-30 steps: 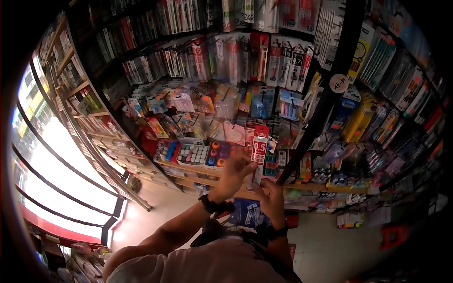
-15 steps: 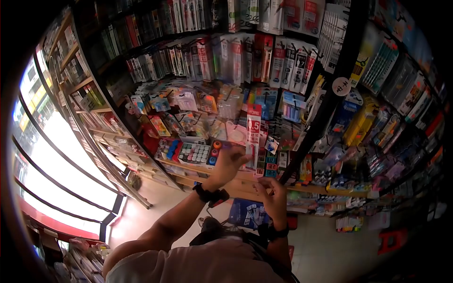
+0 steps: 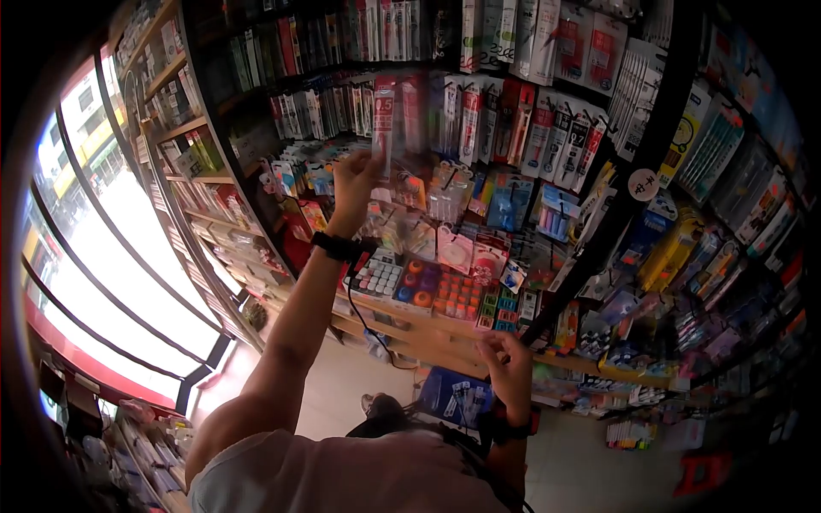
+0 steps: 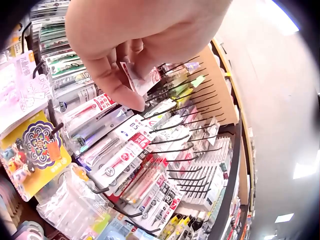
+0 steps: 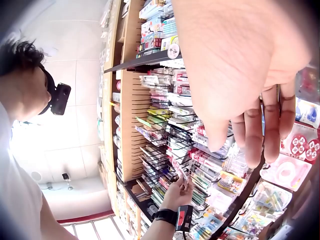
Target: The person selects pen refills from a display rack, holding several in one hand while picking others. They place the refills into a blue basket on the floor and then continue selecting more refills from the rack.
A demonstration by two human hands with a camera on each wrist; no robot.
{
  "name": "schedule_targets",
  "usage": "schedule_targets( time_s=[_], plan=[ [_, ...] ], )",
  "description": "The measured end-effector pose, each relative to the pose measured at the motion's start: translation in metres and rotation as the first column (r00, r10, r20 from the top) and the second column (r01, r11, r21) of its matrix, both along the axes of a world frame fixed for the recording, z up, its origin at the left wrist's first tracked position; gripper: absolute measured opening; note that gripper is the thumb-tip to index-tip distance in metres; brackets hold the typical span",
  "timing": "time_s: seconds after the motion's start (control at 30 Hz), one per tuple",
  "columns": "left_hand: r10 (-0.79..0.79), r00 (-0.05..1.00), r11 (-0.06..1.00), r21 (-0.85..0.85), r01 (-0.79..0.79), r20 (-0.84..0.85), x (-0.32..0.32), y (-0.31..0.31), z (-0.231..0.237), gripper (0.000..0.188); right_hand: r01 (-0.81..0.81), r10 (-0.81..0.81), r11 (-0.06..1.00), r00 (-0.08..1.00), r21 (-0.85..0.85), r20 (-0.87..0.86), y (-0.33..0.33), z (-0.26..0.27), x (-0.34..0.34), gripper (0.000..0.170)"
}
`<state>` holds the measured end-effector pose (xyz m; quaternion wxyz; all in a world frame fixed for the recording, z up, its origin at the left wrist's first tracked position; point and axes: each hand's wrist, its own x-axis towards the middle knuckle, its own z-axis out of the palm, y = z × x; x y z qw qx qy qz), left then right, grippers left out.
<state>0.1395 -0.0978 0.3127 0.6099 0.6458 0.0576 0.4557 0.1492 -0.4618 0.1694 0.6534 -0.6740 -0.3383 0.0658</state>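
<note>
My left hand (image 3: 354, 192) pinches the lower part of a slim clear packet with a red 0.5 label (image 3: 384, 111), held upright before the hanging packs in the head view. From the left wrist view, the left hand (image 4: 145, 35) has thumb and fingers on the packet (image 4: 142, 80) near the metal hooks. The right hand (image 3: 510, 372) is in front of the lower shelf edge and holds nothing; its fingers look relaxed. In the right wrist view the right hand's fingers (image 5: 254, 132) hang loosely extended, with nothing between them.
Rows of hanging packs (image 3: 556, 137) fill the rack. Boxes of small bottles (image 3: 376, 278) and orange-capped items (image 3: 457, 295) stand on the lower shelf. A dark post (image 3: 590, 248) divides the racks. A blue bag (image 3: 453, 398) lies low in front.
My left hand has moved up and to the left, carrying the packet from above the lower shelf to the hanging rows. The right hand has stayed low, apart from it.
</note>
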Motion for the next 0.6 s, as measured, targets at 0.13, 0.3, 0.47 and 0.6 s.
schedule_targets(
  time_s=[0.13, 0.3, 0.47, 0.6],
  plan=[
    [-0.018, 1.0, 0.999, -0.034, 0.018, 0.012, -0.0039, 0.0029, -0.0022, 0.023, -0.005, 0.005, 1.0, 1.0, -0.005, -0.015, 0.0008, 0.003, -0.0012, 0.017],
    [-0.083, 0.997, 0.996, -0.027, 0.083, 0.005, -0.0033, 0.0055, -0.0062, 0.02, -0.022, 0.023, 1.0, 1.0, 0.015, -0.009, 0.0032, -0.0012, 0.0001, 0.017],
    [-0.092, 0.996, 0.994, -0.063, 0.093, 0.011, -0.0014, 0.0058, -0.0043, 0.019, -0.014, 0.014, 1.0, 1.0, -0.003, 0.0, 0.0039, 0.0001, -0.0019, 0.018],
    [-0.117, 0.992, 0.986, -0.112, 0.122, 0.052, -0.0014, 0.0037, -0.0004, 0.02, -0.034, 0.037, 0.997, 0.999, -0.065, 0.038, 0.0009, 0.0001, -0.0001, 0.016]
  ],
)
